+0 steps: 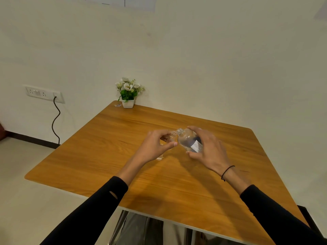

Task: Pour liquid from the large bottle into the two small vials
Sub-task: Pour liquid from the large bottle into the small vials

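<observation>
Over wooden table point(99, 156), right hand point(208, 149) gripping tilted large bottle point(188, 140), label print unreadable, mouth beside vial point(172, 137) pinched in left hand point(154, 146); second vial point(160, 156) below, flower pot point(128, 103) far corner.

The left hand point(155, 145) covers most of the small vial point(172, 137) it pinches; only the neck shows. A second vial point(160, 156) peeks from under that wrist, too faint to read its level. The right hand point(206, 146) masks the large bottle's point(188, 139) base; label print is too small.
</observation>
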The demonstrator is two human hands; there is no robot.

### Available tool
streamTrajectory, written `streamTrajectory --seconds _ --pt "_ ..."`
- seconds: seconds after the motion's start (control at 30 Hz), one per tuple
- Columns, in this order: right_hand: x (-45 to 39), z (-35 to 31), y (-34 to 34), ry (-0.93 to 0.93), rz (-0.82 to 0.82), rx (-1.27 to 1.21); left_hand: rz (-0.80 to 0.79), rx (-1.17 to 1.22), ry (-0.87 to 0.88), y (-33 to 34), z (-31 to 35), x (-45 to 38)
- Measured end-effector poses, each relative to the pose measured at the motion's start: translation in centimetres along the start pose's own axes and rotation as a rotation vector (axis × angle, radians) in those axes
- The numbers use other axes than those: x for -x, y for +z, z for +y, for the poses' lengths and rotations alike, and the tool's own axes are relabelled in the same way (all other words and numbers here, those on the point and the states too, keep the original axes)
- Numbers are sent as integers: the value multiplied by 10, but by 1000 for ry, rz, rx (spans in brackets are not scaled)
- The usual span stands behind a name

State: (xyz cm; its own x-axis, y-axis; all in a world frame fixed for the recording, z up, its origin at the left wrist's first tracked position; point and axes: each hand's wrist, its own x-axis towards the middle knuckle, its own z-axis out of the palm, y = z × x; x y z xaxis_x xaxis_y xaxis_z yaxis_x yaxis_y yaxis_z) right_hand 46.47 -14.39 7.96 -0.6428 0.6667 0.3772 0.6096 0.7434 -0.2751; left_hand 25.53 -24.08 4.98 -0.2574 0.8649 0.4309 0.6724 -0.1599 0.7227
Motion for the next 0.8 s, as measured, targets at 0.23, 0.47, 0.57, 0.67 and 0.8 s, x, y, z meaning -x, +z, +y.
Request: streamTrajectory --seconds 0.23,0.47,0.57,0.67,0.8 --pt "-3 3 -10 -25 -33 125 -7 -25 -6 3 -2 4" --pt "-5 0 -15 -41 -72 213 9 -28 -36 5 -4 9" --pt "-5 -1 -16 -46 -88 245 26 -1 -49 7 -5 13" --pt "-5 -2 -17 -56 -97 270 33 22 -61 9 -7 15" --pt "-5 -3 -19 -57 -106 293 36 21 -82 10 -6 17"
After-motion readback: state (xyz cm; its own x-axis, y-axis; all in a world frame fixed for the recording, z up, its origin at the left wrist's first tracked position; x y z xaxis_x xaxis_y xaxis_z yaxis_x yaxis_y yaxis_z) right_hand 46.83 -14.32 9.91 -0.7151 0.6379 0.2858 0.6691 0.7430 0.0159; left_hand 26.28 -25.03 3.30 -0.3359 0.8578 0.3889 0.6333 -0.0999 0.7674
